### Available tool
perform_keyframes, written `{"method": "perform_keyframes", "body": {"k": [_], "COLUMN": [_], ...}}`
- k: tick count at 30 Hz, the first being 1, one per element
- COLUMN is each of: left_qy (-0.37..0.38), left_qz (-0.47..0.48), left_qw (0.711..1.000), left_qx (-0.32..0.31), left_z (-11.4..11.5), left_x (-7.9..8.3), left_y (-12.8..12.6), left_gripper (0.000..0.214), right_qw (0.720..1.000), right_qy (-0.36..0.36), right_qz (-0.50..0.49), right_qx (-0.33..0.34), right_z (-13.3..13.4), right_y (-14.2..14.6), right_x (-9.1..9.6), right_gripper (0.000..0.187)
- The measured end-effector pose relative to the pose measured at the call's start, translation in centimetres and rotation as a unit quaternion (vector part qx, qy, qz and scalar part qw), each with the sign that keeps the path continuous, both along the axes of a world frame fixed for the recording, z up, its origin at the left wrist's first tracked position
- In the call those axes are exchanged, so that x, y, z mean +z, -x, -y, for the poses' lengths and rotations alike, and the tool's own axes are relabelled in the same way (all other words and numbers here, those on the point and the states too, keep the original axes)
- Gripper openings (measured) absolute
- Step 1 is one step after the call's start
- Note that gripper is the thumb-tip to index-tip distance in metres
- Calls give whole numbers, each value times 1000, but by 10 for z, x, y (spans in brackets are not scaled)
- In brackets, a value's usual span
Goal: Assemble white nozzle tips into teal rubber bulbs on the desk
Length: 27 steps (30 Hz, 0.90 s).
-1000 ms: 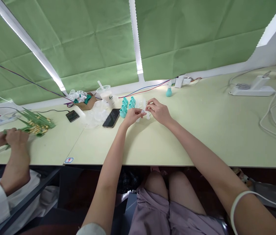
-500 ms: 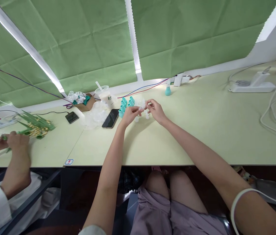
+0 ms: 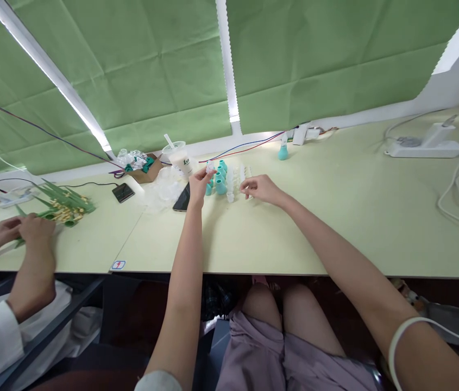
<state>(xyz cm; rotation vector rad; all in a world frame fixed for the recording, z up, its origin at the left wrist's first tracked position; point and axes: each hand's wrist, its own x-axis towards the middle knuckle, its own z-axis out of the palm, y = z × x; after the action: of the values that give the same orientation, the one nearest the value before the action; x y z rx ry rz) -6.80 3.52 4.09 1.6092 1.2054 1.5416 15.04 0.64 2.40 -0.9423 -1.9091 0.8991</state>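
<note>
My left hand (image 3: 199,187) is raised at the left side of the teal squeeze bulbs (image 3: 220,187), pinching a small clear plastic piece (image 3: 210,166) between thumb and fingertips. The several bulbs stand upright with their open necks on top. To their right, small translucent plastic pieces (image 3: 230,196) are lined up on the table. My right hand (image 3: 262,189) hovers at the right end of these pieces, its fingers curled together; what they hold, if anything, is too small to make out. Farther back stands one teal bulb (image 3: 283,153) with a clear tip.
Left of the bulbs lie a black phone (image 3: 182,200), crumpled clear plastic bags (image 3: 159,190), a drink cup with straw (image 3: 178,157) and a cardboard box (image 3: 148,171). A co-worker's hands (image 3: 36,227) handle green strips at far left. A power strip (image 3: 425,147) with cables lies at right.
My hands have moved apart from where they met over the clear pieces. The left went leftward and up with a clear piece; the right came slightly lower. The view shifted a little.
</note>
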Motion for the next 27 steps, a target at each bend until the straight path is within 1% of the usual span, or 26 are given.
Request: {"method": "perform_keyframes", "body": {"k": [2,4,7,9,11,14,18,21,24,27], "left_qy": [4,8,4,-1,-4,1,10,15,15,-5], "left_qz": [11,24,47,52,53,52,62,81,70,38], "left_qw": [1000,1000,999,998,998,998,996,993,995,999], "left_qx": [4,-5,-22,-27,-33,-43,-65,-81,-70,-36], "left_z": [-1,-2,-3,-4,-4,-4,-5,-6,-7,-7], "left_x": [-2,-3,-5,-5,-5,-6,-8,-9,-8,-7], "left_y": [2,4,4,4,4,4,3,1,0,0], "left_gripper": [38,43,58,60,55,48,43,39,38,37], "right_qw": [998,994,979,955,925,889,863,848,847,852], "right_qy": [-13,-43,-118,-181,-234,-284,-322,-336,-335,-334], "right_qz": [54,90,165,226,283,341,372,391,387,376], "right_qx": [27,31,-17,-62,-95,-112,-116,-125,-140,-149], "right_z": [6,9,7,5,3,1,-2,-4,-6,-7], "right_y": [9,12,10,7,5,6,16,24,27,27], "right_x": [-1,-2,-4,-6,-8,-8,-6,-8,-13,-18], "right_gripper": [13,13,12,14,18,20,19,21,19,15]}}
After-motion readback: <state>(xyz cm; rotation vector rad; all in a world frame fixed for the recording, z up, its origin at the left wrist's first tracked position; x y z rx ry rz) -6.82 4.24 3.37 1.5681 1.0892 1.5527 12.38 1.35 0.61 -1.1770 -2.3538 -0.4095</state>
